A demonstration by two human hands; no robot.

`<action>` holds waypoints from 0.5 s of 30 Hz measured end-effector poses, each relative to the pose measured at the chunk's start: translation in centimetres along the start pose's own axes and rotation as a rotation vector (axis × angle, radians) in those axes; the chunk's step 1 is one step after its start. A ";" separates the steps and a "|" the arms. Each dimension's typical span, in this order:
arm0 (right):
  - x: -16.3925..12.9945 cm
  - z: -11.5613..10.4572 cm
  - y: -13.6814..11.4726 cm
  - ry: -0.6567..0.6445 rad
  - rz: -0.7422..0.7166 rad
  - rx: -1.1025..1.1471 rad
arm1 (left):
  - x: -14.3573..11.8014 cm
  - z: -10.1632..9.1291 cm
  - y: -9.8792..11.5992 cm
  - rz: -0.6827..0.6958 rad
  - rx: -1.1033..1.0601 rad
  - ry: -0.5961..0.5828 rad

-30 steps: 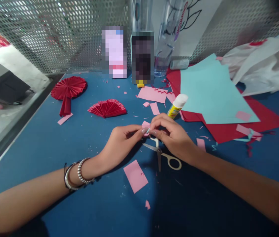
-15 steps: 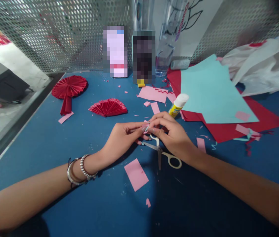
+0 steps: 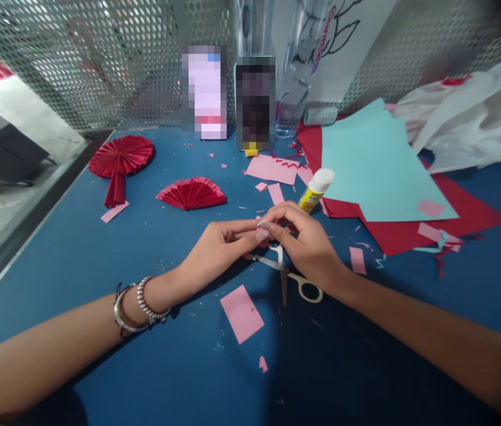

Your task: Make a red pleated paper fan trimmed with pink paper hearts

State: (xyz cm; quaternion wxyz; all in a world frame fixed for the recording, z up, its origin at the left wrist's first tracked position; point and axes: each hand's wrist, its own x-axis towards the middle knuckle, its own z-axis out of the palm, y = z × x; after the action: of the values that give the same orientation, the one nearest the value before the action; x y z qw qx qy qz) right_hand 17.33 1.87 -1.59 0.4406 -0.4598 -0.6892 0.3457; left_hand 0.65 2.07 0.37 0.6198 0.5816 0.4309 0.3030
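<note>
Blue bench (image 3: 99,248) carries scattered paper scraps; left hand (image 3: 219,251) and right hand (image 3: 306,245) meet above the scissors (image 3: 288,278), fingertips pinching a small pink paper piece (image 3: 262,223) between them to steady it.

The small pink paper piece (image 3: 261,223) is now nearly hidden between both hands' fingertips (image 3: 264,231).

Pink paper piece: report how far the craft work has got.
Done: two red pleated fans lie finished on the blue table. In hand: left hand and right hand pinch a small pink piece above the scissors. Left: uncut teal sheet, glue stick capped.
</note>
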 end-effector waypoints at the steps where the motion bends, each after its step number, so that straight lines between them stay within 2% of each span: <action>1: 0.0 0.0 -0.1 -0.002 0.004 -0.001 | 0.0 0.0 0.0 -0.011 0.006 0.005; 8: -0.1 -0.1 -0.2 -0.002 0.038 0.039 | 0.3 0.2 0.0 -0.048 0.000 0.022; 15: -0.1 -0.1 -0.2 0.025 0.169 0.163 | 0.2 0.2 -0.3 0.022 0.020 0.081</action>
State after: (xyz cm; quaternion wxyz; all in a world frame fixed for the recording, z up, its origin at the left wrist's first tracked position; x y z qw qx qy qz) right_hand 17.35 1.70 -1.43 0.4543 -0.4831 -0.6121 0.4308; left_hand 0.90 2.09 0.01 0.5927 0.5799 0.4522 0.3286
